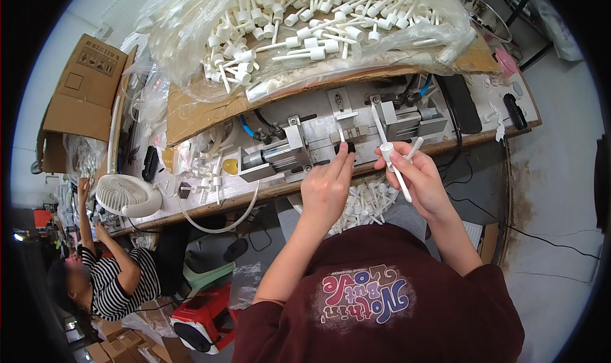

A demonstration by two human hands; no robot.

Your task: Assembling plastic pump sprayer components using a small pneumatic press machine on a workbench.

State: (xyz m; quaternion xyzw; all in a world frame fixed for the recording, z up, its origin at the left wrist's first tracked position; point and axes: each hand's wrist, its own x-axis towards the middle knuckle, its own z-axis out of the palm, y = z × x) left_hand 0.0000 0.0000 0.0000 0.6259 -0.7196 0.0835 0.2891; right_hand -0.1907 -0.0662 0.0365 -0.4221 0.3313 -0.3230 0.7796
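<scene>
Now, right hand [419, 177]: grip pinched closed on white rods [402, 185].
Left hand [328, 188]: outstretched at the fixture [356, 133]; cannot tell whether its grip holds anything.

This looks like a small factory workshop. A metal fixture [359, 132] with hoses [245, 125] stands on the table [275, 193] near heaped white plastic parts [312, 43], with a co-worker [130, 286] and cardboard box [86, 89] nearby
</scene>
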